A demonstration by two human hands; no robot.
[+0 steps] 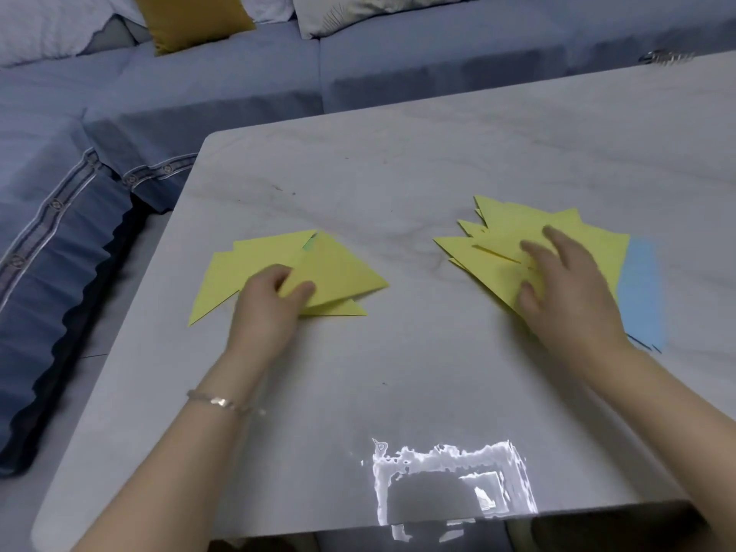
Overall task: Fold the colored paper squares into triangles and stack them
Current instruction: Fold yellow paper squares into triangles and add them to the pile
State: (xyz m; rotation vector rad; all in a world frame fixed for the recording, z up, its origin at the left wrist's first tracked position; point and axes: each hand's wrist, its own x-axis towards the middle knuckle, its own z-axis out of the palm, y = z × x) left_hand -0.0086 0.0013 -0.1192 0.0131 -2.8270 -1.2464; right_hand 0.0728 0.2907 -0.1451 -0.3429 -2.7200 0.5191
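Note:
A stack of folded yellow triangles (pixel 255 264) lies on the left of the marble table (pixel 398 372). My left hand (pixel 267 308) pinches the near edge of the top yellow triangle (pixel 342 272), thumb on top. On the right lies a fanned pile of yellow paper (pixel 502 249), with blue paper (pixel 641 288) showing under its right side. My right hand (pixel 565 288) rests flat on that pile with fingers spread and slightly blurred; whether it grips a sheet cannot be seen.
A blue sofa (pixel 119 113) wraps around the table's far and left sides, with a mustard cushion (pixel 191 17) and pale cushions on it. A small shiny object (pixel 665 57) sits at the far right table edge. A bright reflection (pixel 450 480) marks the near edge.

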